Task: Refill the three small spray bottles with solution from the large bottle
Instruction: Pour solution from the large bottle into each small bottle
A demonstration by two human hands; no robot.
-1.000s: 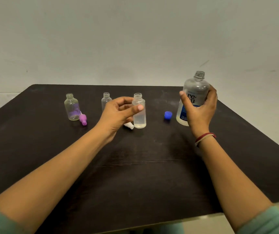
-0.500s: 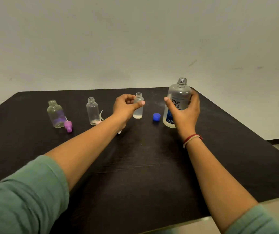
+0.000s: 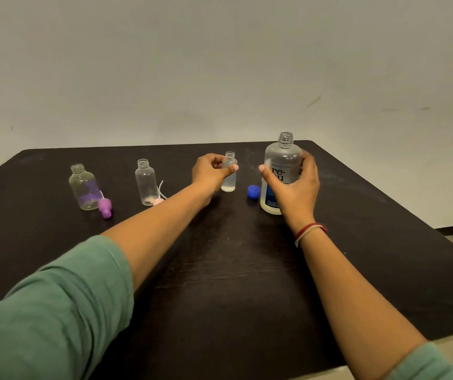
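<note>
blue cap (image 3: 253,192), purple sprayer (image 3: 105,207), black table (image 3: 220,270)

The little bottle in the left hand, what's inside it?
A bit of pale liquid sits at the bottom of the little bottle. Its top is open, no cap. The left hand grips its middle, so fingers cover that part.

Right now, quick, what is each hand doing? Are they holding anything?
Left hand: holds the small spray bottle, fingers curled round it.
Right hand: grips the large bottle.
</note>
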